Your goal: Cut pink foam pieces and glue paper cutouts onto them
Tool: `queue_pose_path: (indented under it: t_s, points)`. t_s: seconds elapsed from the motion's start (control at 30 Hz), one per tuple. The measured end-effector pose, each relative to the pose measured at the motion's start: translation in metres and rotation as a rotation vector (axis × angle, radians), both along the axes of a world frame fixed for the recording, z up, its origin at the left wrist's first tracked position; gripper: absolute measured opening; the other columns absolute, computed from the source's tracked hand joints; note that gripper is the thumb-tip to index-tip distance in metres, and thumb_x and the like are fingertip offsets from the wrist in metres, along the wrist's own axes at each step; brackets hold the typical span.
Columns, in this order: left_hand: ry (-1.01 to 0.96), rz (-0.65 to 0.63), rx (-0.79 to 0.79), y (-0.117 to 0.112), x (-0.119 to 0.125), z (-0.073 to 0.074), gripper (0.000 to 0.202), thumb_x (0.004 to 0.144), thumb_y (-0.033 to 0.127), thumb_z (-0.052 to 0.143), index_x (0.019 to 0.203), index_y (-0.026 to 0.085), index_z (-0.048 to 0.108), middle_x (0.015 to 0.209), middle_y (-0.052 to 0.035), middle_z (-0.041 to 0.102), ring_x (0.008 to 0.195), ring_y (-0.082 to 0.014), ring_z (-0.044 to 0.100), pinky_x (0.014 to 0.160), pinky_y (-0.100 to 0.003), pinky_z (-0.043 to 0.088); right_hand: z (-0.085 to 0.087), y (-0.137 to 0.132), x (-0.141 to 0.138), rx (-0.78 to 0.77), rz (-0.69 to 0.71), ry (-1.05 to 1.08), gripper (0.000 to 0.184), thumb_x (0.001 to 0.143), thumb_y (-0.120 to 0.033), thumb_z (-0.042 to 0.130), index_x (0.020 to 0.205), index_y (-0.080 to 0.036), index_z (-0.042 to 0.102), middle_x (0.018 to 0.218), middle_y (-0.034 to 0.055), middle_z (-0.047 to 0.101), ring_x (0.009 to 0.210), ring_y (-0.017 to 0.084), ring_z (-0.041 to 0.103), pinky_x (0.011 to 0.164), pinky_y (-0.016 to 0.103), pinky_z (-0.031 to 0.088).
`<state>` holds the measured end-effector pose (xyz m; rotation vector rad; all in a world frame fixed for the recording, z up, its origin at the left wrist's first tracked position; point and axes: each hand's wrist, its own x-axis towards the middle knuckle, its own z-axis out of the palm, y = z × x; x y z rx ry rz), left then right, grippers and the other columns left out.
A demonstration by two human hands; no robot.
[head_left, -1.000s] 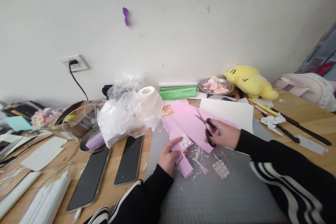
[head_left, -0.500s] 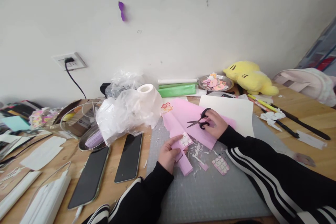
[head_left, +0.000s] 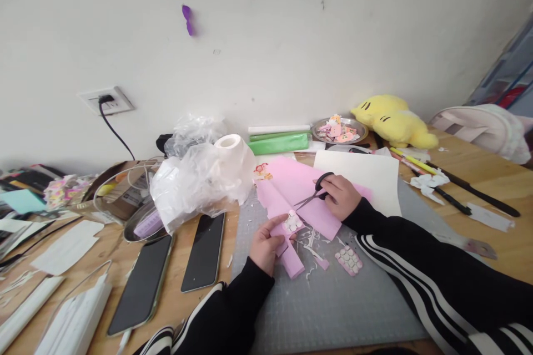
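My left hand (head_left: 265, 242) pinches a small pink foam piece with a white sticker (head_left: 291, 223) at the near end of a folded pink foam sheet (head_left: 293, 191) on the grey cutting mat (head_left: 333, 305). My right hand (head_left: 342, 195) grips black-handled scissors (head_left: 313, 194), their blades pointing left towards the sticker piece and a short way from it. A pink strip (head_left: 292, 264) lies under my left hand. A sheet of small round stickers (head_left: 348, 260) lies on the mat to the right.
Two dark phones (head_left: 205, 251) lie left of the mat. A crumpled plastic bag with a paper roll (head_left: 204, 177) stands behind them. A white card (head_left: 366, 177), a metal dish of cut-outs (head_left: 339, 130), a yellow plush (head_left: 393, 120), and pens (head_left: 449, 188) lie at the right.
My right hand has turned the scissors from pointing up and away to pointing left, and has brought the blade tips down close to the piece in my left hand.
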<state>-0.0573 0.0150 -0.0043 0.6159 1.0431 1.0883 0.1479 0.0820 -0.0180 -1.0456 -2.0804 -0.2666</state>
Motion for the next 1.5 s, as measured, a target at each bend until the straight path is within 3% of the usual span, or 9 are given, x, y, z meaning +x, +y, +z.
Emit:
queue_pose_path:
  t_s: [0.63, 1.07, 1.5]
  points:
    - [-0.005, 0.008, 0.001, 0.001, 0.001, 0.001, 0.05, 0.042, 0.007, 0.054, 0.092, 0.007, 0.054, 0.053, -0.0034, 0.063, 0.049, -0.0142, 0.058, 0.051, -0.025, 0.044, 0.004, -0.004, -0.004, -0.056, 0.074, 0.25, 0.048, 0.051, 0.003, 0.038, 0.091, -0.018, 0.051, 0.087, 0.0068, 0.052, 0.085, 0.02, 0.051, 0.074, 0.034, 0.047]
    - [-0.007, -0.004, -0.007, 0.0, 0.0, 0.0, 0.048, 0.043, 0.005, 0.054, 0.091, 0.008, 0.056, 0.053, -0.0024, 0.062, 0.049, -0.0141, 0.057, 0.052, -0.026, 0.044, -0.003, -0.003, -0.006, 0.031, 0.078, 0.045, 0.043, 0.054, 0.001, 0.038, 0.092, -0.013, 0.051, 0.089, 0.0101, 0.052, 0.077, 0.021, 0.048, 0.066, 0.036, 0.046]
    - [0.004, -0.024, -0.007, 0.0, 0.0, 0.0, 0.05, 0.044, 0.007, 0.055, 0.094, 0.008, 0.055, 0.052, -0.0032, 0.063, 0.05, -0.0144, 0.057, 0.052, -0.026, 0.043, -0.007, -0.002, -0.011, -0.012, 0.09, -0.005, 0.044, 0.061, -0.001, 0.038, 0.102, -0.012, 0.047, 0.092, 0.0109, 0.05, 0.082, 0.021, 0.047, 0.071, 0.036, 0.047]
